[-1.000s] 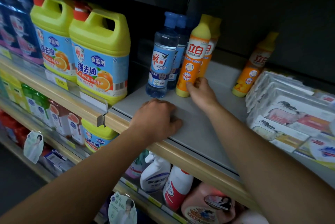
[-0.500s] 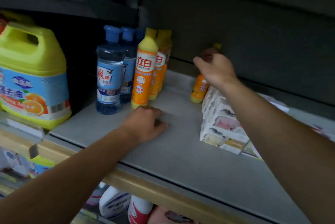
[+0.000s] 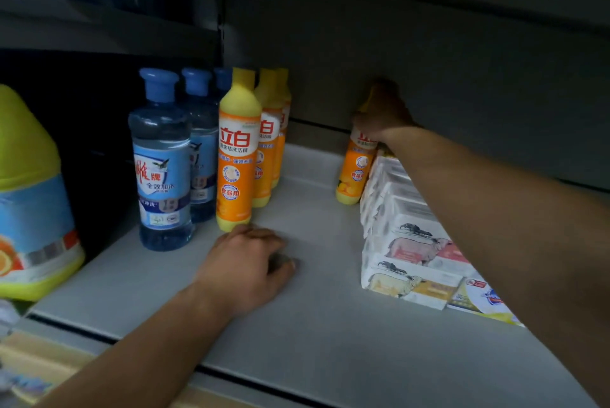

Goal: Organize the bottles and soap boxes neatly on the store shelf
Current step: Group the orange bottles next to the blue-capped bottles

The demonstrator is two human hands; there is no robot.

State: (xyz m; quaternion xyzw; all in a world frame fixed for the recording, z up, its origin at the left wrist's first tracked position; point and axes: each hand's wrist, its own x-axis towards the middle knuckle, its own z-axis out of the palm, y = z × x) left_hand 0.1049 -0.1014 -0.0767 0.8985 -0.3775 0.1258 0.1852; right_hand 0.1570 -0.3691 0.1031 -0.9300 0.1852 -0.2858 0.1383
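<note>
Lone orange bottle (image 3: 355,166) in right hand (image 3: 383,113) (upright)

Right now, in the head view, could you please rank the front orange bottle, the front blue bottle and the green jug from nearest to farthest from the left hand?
1. Front orange bottle: just behind the left hand.
2. Front blue bottle: to its left.
3. Green jug: far left edge.

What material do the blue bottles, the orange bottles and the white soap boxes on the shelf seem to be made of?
Blue bottles: seemingly clear glossy plastic; blue liquid shows through the wall, and the cap is opaque blue.
Orange bottles: probably opaque plastic with a smooth, slightly shiny skin and a printed label.
Soap boxes: likely printed cardboard, judging by flat faces and sharp edges; a film wrap cannot be ruled out.
</note>
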